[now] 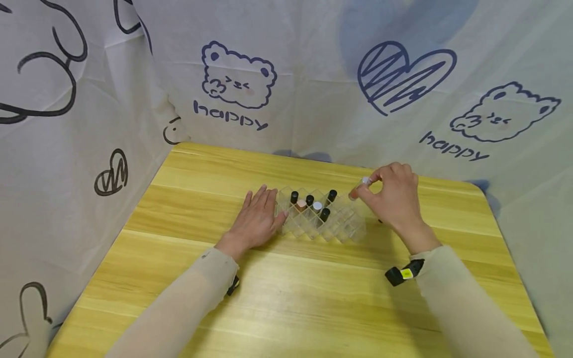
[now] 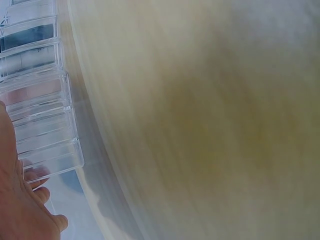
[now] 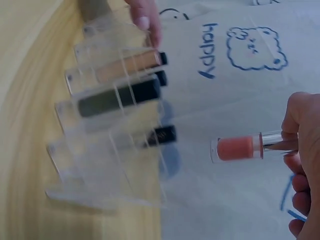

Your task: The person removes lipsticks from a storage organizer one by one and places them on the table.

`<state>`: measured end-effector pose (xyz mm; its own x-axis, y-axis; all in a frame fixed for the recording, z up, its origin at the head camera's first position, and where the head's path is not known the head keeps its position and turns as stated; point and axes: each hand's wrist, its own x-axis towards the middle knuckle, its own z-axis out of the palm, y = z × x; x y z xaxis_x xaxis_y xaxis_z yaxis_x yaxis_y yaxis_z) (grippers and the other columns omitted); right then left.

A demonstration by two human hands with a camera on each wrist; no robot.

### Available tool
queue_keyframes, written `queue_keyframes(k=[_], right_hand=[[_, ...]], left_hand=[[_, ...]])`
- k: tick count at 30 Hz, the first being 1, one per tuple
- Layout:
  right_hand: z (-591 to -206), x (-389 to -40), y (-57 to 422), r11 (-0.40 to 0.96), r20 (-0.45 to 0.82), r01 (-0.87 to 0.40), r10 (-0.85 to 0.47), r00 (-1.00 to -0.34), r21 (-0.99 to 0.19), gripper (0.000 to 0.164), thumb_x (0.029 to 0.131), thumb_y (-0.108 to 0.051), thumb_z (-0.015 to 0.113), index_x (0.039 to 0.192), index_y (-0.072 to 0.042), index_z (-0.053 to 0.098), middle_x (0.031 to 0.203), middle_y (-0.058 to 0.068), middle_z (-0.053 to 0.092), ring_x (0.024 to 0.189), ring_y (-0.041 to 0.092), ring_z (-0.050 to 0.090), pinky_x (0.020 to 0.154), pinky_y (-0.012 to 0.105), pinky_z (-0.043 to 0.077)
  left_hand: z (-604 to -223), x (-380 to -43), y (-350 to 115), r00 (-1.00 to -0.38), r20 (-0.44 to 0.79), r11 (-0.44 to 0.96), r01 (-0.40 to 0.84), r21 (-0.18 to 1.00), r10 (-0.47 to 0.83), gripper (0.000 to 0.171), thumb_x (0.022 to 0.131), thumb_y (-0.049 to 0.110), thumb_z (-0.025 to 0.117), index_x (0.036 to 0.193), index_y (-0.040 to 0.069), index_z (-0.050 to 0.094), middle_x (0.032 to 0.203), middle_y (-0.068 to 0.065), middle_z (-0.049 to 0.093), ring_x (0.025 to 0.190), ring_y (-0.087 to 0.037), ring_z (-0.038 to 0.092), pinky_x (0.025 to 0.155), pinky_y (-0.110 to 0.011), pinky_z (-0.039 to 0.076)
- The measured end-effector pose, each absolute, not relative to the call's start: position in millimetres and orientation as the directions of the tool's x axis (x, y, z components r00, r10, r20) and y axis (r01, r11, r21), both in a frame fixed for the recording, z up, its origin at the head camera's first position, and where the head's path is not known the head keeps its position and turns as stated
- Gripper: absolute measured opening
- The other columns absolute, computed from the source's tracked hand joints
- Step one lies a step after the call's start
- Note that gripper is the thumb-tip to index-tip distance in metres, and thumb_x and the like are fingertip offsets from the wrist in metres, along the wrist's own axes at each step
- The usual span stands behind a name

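A clear plastic lipstick organizer (image 1: pixel 313 231) with diamond-shaped compartments stands on the table, also seen as clear walls (image 2: pixel 37 130) in the left wrist view. Several tubes stand in it, mostly with black caps (image 1: pixel 325 214), one with a white cap (image 1: pixel 317 206) and one with a pinkish top (image 1: pixel 301 205). My left hand (image 1: pixel 255 219) rests against its left end, fingers straight, thumb at the near side. Thumb and fingers of my right hand (image 1: pixel 396 196) pinch a coral lip gloss tube (image 3: pixel 236 148) by its clear, silvery cap, tilted above the organizer's far right corner.
The wooden table (image 1: pixel 277 308) ends at the back against a white cloth (image 1: pixel 313 99) with bear and heart drawings. A small dark thing (image 1: pixel 380 221) lies beneath my right hand, mostly hidden. Compartments at the organizer's right end (image 1: pixel 351 226) hold no tubes.
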<state>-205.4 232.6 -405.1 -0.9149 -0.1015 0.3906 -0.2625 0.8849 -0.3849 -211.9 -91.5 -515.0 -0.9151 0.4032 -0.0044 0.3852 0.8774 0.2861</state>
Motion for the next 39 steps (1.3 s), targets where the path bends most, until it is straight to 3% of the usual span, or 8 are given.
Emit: queue_keyframes(k=[5,16,22,27,39], right_hand=[[-394,-199,258,0.902,0.458,-0.251,-0.068,-0.886,-0.352,0.027,0.089,-0.027,0.066,0.084,-0.001,0.065,0.096,0.019,0.058,0.097,0.043,0.047,0.086,0.057,0.031],[-388,-187,329,0.937,0.466,-0.143,0.024,-0.884,-0.319,0.031,0.090,-0.029,0.066,0.083,0.002,0.066,0.096,0.022,0.057,0.105,0.048,0.045,0.096,0.065,0.027],[-418,-186,361,0.949,0.476,-0.149,0.001,-0.879,-0.277,0.031,0.087,-0.026,0.070,0.081,0.004,0.070,0.092,0.027,0.061,0.095,0.048,0.049,0.092,0.067,0.032],[-452,-184,370,0.948,0.393,-0.130,-0.006,-0.920,-0.290,0.025,0.091,-0.022,0.066,0.087,0.003,0.068,0.102,0.029,0.059,0.103,0.053,0.046,0.089,0.072,0.031],[-483,-187,357,0.939,0.295,-0.143,-0.048,-0.954,-0.311,0.028,0.090,-0.022,0.071,0.095,0.005,0.071,0.104,0.025,0.059,0.102,0.048,0.045,0.084,0.063,0.031]], left_hand=[[-515,-212,-92,-0.914,0.002,0.875,0.388,0.289,0.405,0.076,0.113,0.056,0.028,0.167,0.002,0.020,0.172,-0.019,0.029,0.165,-0.033,0.012,0.133,-0.056,0.007],[-515,-212,-92,-0.916,-0.011,0.876,0.380,0.295,0.401,0.077,0.113,0.057,0.027,0.168,0.002,0.019,0.172,-0.018,0.028,0.165,-0.032,0.011,0.133,-0.055,0.005],[-514,-213,-92,-0.915,-0.006,0.874,0.383,0.299,0.403,0.078,0.113,0.057,0.027,0.168,0.002,0.019,0.172,-0.018,0.028,0.165,-0.032,0.011,0.133,-0.056,0.005],[-514,-213,-92,-0.916,-0.009,0.876,0.382,0.296,0.402,0.078,0.113,0.057,0.027,0.168,0.002,0.019,0.172,-0.018,0.028,0.165,-0.032,0.011,0.133,-0.056,0.006],[-514,-214,-90,-0.918,-0.014,0.876,0.375,0.303,0.397,0.078,0.113,0.057,0.027,0.167,0.002,0.021,0.172,-0.019,0.029,0.165,-0.032,0.011,0.133,-0.056,0.006]])
